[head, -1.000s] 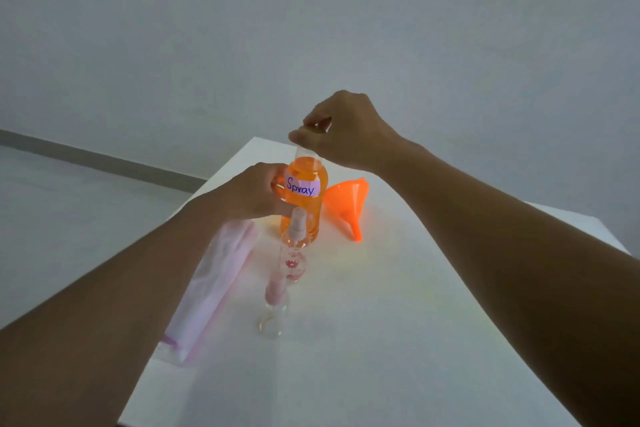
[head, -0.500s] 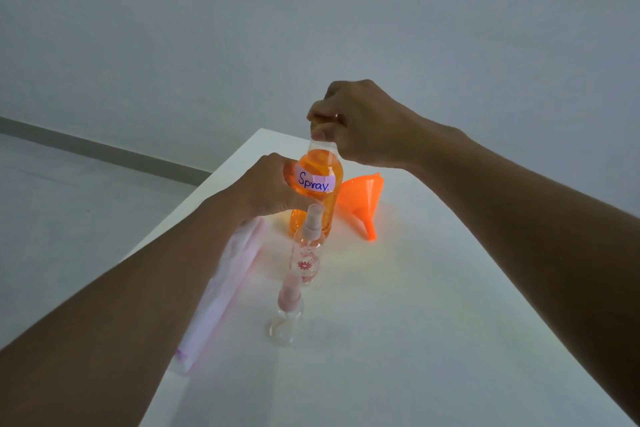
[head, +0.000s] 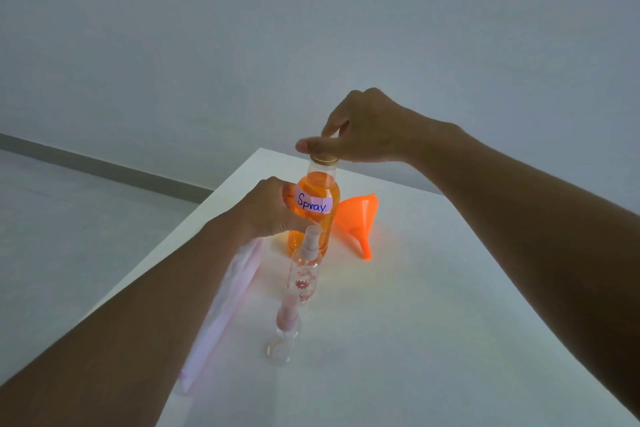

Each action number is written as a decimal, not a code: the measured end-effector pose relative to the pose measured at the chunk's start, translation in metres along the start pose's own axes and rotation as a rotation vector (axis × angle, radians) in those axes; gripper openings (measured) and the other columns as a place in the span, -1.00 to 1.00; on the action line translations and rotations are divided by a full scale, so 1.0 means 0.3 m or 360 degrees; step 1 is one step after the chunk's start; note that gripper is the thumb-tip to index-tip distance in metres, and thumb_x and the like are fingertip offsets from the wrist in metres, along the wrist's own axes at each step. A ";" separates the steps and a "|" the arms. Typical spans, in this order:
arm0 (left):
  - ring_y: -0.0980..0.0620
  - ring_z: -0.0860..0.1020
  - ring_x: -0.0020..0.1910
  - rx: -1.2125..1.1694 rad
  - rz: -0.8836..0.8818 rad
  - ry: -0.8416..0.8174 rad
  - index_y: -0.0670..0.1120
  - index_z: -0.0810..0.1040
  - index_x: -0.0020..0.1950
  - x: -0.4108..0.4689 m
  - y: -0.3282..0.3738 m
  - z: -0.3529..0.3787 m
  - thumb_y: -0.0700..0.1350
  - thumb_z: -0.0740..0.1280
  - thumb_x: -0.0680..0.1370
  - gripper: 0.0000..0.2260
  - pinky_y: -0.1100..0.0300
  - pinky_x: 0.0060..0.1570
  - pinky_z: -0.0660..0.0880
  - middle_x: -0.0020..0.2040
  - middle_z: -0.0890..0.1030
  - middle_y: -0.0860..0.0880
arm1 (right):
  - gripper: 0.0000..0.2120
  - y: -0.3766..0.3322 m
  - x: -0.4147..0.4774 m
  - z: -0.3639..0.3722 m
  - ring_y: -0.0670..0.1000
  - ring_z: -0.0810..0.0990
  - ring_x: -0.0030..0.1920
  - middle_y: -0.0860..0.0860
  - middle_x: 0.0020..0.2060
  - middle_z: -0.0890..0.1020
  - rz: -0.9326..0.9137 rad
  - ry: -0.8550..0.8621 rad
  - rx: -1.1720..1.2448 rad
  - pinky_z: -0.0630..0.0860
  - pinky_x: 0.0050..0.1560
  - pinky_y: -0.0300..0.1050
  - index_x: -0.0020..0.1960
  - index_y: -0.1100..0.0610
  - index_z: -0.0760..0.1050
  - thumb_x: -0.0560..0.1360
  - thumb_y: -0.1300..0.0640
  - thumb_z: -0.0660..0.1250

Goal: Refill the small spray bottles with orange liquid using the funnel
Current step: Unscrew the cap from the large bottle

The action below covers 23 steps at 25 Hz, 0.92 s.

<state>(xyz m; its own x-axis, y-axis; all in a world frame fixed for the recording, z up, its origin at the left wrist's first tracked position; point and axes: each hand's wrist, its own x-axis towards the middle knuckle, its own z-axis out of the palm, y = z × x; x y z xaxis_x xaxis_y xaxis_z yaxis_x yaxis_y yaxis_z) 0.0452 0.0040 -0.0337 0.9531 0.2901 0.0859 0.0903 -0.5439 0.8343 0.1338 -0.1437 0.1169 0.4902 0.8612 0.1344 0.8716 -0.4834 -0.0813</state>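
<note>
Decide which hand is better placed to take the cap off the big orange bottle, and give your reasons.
The right hand: its fingertips already pinch the cap from above. The left hand wraps the orange bottle at the label, so it is placed to steady it on the table.

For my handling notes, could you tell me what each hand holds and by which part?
The left hand grips the orange bottle round its body, beside the label. The right hand pinches its cap from above.
</note>
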 end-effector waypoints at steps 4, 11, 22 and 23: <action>0.07 0.65 -0.11 0.0015 -0.0027 0.0003 0.05 0.65 0.00 0.006 -0.006 0.004 0.08 0.63 0.23 -0.60 0.15 -0.04 0.60 -0.16 0.70 0.09 | -0.53 -0.026 0.001 -0.001 -0.04 0.67 -0.39 -0.03 -0.41 0.68 -0.0107 -0.0120 -0.0081 0.48 -0.33 -0.21 -0.24 0.16 0.66 0.56 -0.22 0.33; 0.04 0.63 -0.04 0.0012 -0.0070 -0.0018 0.04 0.63 0.08 0.003 0.002 0.002 0.10 0.61 0.25 -0.55 0.09 0.04 0.58 -0.07 0.69 0.07 | -0.44 -0.014 -0.025 -0.022 0.02 0.61 0.13 -0.09 0.14 0.64 -0.0402 -0.0250 -0.0211 0.64 0.11 0.00 0.26 -0.03 0.59 0.43 0.49 0.33; 0.06 0.62 -0.07 0.0074 -0.0109 -0.0030 0.06 0.62 0.04 -0.015 0.024 0.002 0.07 0.60 0.28 -0.61 0.18 -0.05 0.55 -0.09 0.68 0.08 | -0.79 -0.069 -0.035 -0.026 0.01 0.60 0.02 -0.09 0.06 0.61 -0.0096 -0.0200 -0.0245 0.49 -0.14 -0.18 0.25 0.01 0.57 0.62 0.11 0.32; 0.06 0.62 -0.06 0.0060 -0.0114 -0.0042 0.05 0.62 0.04 -0.016 0.025 0.000 0.07 0.60 0.27 -0.61 0.15 -0.01 0.56 -0.08 0.69 0.07 | -0.69 -0.060 -0.034 -0.039 0.02 0.58 0.07 -0.06 0.10 0.57 -0.0122 -0.0162 -0.0204 0.48 -0.14 -0.19 0.28 -0.01 0.53 0.59 0.25 0.33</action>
<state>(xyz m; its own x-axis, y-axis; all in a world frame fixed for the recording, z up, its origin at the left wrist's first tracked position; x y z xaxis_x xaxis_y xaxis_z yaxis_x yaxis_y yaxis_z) 0.0414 -0.0016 -0.0279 0.9512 0.3085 0.0119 0.1688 -0.5520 0.8166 0.1132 -0.1457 0.1285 0.4247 0.9047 0.0341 0.9032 -0.4260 0.0531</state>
